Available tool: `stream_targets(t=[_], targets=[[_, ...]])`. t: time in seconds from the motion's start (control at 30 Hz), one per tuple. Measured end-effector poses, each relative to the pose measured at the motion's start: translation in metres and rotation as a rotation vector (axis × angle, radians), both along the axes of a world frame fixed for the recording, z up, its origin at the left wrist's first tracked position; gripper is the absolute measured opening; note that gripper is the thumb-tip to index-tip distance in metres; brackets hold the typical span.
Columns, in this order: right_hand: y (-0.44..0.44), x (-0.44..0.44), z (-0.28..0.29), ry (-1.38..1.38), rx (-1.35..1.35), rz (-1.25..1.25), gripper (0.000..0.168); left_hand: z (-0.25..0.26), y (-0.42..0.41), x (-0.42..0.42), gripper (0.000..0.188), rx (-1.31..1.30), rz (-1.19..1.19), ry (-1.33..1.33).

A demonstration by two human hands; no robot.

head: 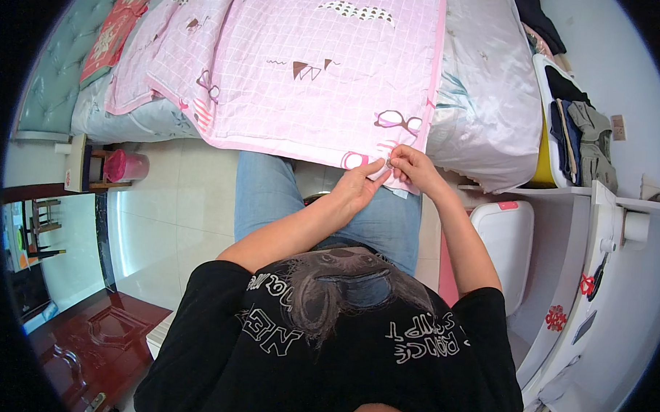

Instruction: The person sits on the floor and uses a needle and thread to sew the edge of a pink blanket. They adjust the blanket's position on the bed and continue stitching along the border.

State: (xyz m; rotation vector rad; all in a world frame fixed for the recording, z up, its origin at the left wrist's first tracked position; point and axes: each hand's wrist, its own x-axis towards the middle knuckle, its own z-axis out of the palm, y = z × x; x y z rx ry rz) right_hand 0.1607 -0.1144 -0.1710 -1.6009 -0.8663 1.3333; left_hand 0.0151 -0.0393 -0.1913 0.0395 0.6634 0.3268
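Note:
A pink quilt with a white grid and printed eyeglasses lies over the bed, its near edge hanging over my lap. My left hand holds the quilt near its right front corner, thumb on top. Close against it, my right hand pinches at the same corner with thumb and forefinger. Something small shows between the fingertips, too tiny to identify. A white tag sticks out below the corner. Under the quilt is a pale, shiny bed cover with a leaf print.
Right of the bed, folded clothes fill a white-rimmed bin. A white lid leans beside the white desk. At left are a pink bucket, a tufted headboard and a dark red wooden door.

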Motion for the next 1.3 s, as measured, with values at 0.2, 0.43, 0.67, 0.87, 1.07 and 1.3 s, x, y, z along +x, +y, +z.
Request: stream_targets(t=[0.2, 0.43, 0.67, 0.87, 1.07, 1.3], targets=[[0.006, -0.008, -0.001, -0.079, 0.046, -0.014, 0.008, -0.006, 0.000, 0.001, 0.025, 0.119, -0.041, -0.021], [0.013, -0.025, 0.016, -0.633, 0.114, 0.090, 0.004, -0.010, -0.001, 0.002, 0.024, 0.221, -0.058, 0.043], [0.029, -0.021, 0.050, -0.912, 0.170, 0.250, 0.011, 0.000, 0.002, 0.001, 0.026, 0.343, -0.070, 0.047], [0.055, -0.013, 0.038, -0.868, 0.407, 0.253, 0.008, 0.004, 0.009, 0.000, 0.026, 0.320, -0.126, 0.000], [0.054, 0.004, 0.048, -0.271, 0.107, 0.167, 0.013, 0.014, 0.011, 0.000, 0.028, 0.229, -0.117, -0.030], [0.049, 0.009, 0.040, -0.045, 0.109, 0.111, 0.014, 0.015, 0.010, 0.002, 0.029, 0.205, -0.116, 0.002]])
